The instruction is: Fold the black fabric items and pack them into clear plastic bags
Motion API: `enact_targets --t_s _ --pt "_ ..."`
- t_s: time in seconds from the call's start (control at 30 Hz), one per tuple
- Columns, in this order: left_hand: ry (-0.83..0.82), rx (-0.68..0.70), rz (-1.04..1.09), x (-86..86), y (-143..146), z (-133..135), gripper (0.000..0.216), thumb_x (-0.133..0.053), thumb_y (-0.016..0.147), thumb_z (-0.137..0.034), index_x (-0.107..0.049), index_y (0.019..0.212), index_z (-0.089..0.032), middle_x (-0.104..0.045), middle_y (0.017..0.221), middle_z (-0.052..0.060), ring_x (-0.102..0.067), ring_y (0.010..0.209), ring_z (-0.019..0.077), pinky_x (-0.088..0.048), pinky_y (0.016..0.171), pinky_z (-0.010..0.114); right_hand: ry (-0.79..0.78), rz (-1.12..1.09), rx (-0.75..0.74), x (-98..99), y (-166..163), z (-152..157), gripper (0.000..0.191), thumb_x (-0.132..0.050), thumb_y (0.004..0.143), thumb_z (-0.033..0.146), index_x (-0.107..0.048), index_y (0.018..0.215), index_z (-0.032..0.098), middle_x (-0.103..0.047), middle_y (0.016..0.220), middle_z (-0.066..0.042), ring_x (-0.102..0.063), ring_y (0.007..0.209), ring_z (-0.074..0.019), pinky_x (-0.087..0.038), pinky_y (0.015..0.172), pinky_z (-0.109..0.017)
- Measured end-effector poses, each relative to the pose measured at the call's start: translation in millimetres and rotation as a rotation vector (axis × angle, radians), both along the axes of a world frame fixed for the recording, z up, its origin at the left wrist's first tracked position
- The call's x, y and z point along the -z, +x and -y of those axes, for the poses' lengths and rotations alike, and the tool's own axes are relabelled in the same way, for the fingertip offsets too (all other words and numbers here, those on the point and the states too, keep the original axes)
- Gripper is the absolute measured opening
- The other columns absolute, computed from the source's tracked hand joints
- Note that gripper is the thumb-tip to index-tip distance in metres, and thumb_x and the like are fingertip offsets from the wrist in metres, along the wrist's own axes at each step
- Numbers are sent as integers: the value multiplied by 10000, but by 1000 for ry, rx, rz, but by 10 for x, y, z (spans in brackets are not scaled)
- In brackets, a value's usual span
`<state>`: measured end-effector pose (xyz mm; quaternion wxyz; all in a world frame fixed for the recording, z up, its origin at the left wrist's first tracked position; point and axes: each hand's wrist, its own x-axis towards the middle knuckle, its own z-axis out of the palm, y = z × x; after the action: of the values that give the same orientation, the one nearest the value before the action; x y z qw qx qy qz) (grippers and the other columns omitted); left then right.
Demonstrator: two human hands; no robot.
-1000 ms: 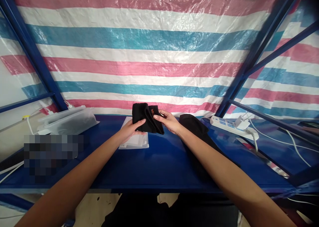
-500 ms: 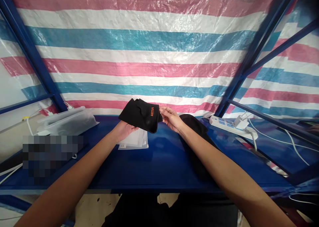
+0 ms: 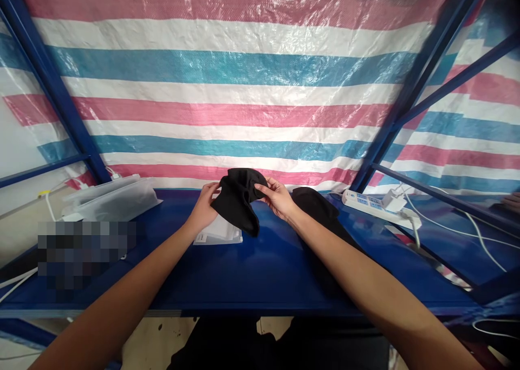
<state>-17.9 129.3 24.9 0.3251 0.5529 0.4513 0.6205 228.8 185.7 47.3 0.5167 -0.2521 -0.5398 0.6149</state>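
Observation:
A small black garment [image 3: 239, 202] hangs in the air above the blue table [image 3: 260, 267], held at its upper edge from both sides. My left hand [image 3: 206, 205] is closed on its left edge and my right hand [image 3: 273, 195] pinches its right edge. The cloth droops down between them, and the orange lettering seen earlier is hidden. Under it on the table lies a flat clear plastic bag with a white insert [image 3: 221, 232]. A heap of black cloth [image 3: 317, 210] lies just right of my right wrist.
A stack of clear plastic bags [image 3: 111, 196] lies at the back left. A white power strip with a plugged adapter [image 3: 377, 202] and white cables [image 3: 467, 232] sits at the right. Blue frame posts [image 3: 390, 126] and a striped tarp [image 3: 244, 88] close off the back.
The garment went from a folded bundle to hanging loosely. My left hand rose from under it to grip its upper left edge. The orange lettering turned out of sight.

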Motion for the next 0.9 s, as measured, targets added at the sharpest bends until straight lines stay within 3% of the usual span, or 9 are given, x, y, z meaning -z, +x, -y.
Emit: enact_targets --t_s 0.07,0.2,0.37,0.47,0.53,0.63,0.73,0.83,0.9 --pt "-89 41 56 -20 -20 53 602 -830 873 -649 -769 1312 -242 -664 1451 155 -645 1349 360 -541 1131 464 40 -37 83 -19 -19 20 465 -1005 687 413 -748 1031 237 -787 967 6 -720 864 -168 -613 743 -256" --pt "-336 363 144 -90 32 180 799 -569 953 -856 -710 1439 -238 -700 1485 155 -631 1402 406 -530 1142 525 128 -100 103 -42 -39 49 390 -961 732 394 -772 1037 242 -797 1013 9 -715 942 -184 -594 838 -289" --pt "-215 224 -191 -103 64 243 979 -937 795 -513 -513 1641 -263 -684 1516 156 -637 1415 402 -493 1206 550 181 -93 194 -215 118 -127 315 -901 750 348 -791 1022 230 -799 977 11 -715 899 -177 -582 821 -294" --pt "-225 242 -170 -201 202 385 1065 -895 860 -451 -325 1748 -310 -709 1477 148 -683 1368 382 -519 1185 555 217 -79 361 -573 458 -304 350 -870 712 297 -783 1043 223 -800 949 18 -719 854 -170 -591 806 -291" --pt "-226 384 -54 -322 430 573 1142 -889 881 -405 -197 1785 -315 -753 1403 131 -734 1286 373 -542 1158 572 232 -61 412 -900 759 -387 258 -818 762 285 -768 1001 202 -784 900 12 -715 815 -163 -594 778 -285" --pt "-159 585 107 -493 945 904 1103 -842 944 -383 -142 1795 -341 -755 1415 108 -726 1310 359 -542 1168 575 180 170 397 -1380 1179 -448 156 -742 896 265 -773 984 141 -763 829 -40 -688 701 -151 -580 701 -292" --pt "-56 643 156 -527 1491 1134 954 -802 980 -398 -272 1772 -363 -632 1602 98 -639 1438 349 -497 1227 544 128 576 402 -1667 1433 -499 264 -750 972 331 -797 1121 117 -741 765 -50 -587 536 -123 -517 579 -298" --pt "-18 621 -27 -405 1861 1211 725 -785 984 -455 -536 1657 -348 -609 1629 75 -602 1475 338 -454 1256 493 114 903 335 -1657 1520 -596 235 -778 978 322 -815 1104 128 -779 853 -74 -658 599 -120 -545 672 -294" --pt "-123 696 -214 -296 1951 1208 708 -774 976 -526 -579 1628 -333 -772 1394 89 -770 1199 312 -565 1098 453 149 1167 291 -1514 1540 -678 205 -861 905 309 -822 1005 135 -799 895 -97 -718 705 -170 -573 734 -309"
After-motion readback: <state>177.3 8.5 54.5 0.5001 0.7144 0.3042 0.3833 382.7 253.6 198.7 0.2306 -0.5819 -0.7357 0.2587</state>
